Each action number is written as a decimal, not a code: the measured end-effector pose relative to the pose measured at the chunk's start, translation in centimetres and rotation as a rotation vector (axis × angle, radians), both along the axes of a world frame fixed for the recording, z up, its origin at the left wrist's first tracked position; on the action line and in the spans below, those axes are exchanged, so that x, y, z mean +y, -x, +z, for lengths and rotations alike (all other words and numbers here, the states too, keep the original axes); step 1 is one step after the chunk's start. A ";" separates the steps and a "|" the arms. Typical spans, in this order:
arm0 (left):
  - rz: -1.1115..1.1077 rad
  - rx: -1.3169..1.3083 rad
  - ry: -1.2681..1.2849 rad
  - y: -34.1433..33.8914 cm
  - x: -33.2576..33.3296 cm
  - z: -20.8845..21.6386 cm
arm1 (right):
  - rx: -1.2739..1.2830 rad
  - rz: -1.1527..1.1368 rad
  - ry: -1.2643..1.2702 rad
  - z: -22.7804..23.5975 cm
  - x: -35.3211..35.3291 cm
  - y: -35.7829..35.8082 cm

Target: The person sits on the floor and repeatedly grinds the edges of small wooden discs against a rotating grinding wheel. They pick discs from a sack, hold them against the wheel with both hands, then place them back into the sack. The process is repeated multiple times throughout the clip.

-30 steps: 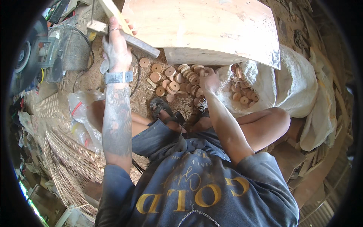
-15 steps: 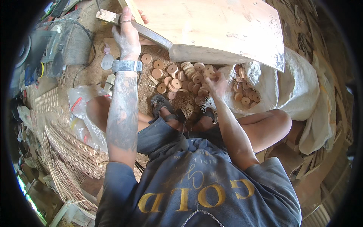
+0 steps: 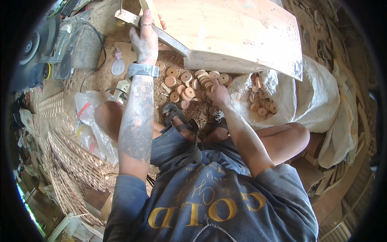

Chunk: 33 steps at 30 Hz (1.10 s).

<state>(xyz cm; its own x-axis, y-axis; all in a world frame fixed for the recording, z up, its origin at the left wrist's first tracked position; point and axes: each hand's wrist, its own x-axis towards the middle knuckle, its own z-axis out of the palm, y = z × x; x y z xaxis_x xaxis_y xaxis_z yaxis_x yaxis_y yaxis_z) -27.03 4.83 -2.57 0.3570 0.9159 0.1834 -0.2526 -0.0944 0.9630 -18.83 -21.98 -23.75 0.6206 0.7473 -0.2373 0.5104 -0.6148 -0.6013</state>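
Note:
My left hand (image 3: 145, 44) is wrapped round a dusty grey bar (image 3: 173, 42), thumb on top and fingertips showing beyond it. The bar slants down to the near left corner of a large pale wooden board (image 3: 238, 30). A light wooden block (image 3: 128, 17) with a thin metal rod stands at the bar's far left end. Low among a pile of round wooden discs with centre holes (image 3: 188, 92), my right hand (image 3: 219, 96) has its fingers curled against a disc; the fingertips are partly hidden.
A white woven sack (image 3: 318, 97) at the right holds more discs. Wood shavings lie round my sandalled feet (image 3: 175, 113). Clear plastic bags (image 3: 94, 137) and woven slatted panels (image 3: 72, 161) lie at the left. Dusty machinery and a cable (image 3: 98, 34) are at the far left.
My right hand has moved left and slightly nearer, down into the discs. The left hand stays on the bar; the whole view has shifted slightly.

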 end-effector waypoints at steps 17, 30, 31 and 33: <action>-0.010 0.012 0.032 0.0 -0.3 0.2 | -0.062 -0.240 0.223 0.9 -2.1 -0.6; -0.014 0.022 0.009 -0.1 -0.2 0.1 | 0.104 -0.239 0.008 0.6 -0.2 0.6; -0.014 0.040 0.010 -0.1 -0.3 0.1 | 0.186 -0.258 0.013 1.1 -0.8 -0.6; -0.010 0.041 0.026 -0.1 -0.3 0.1 | -0.169 -0.180 -0.026 1.3 -1.4 -2.4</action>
<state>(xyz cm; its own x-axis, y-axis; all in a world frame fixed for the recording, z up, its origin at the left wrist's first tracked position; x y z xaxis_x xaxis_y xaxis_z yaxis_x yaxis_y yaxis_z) -26.98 4.51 -2.48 0.3725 0.9166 0.1449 -0.2138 -0.0672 0.9746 -16.44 -23.40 -22.43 0.7735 0.6257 -0.1006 0.4889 -0.6901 -0.5336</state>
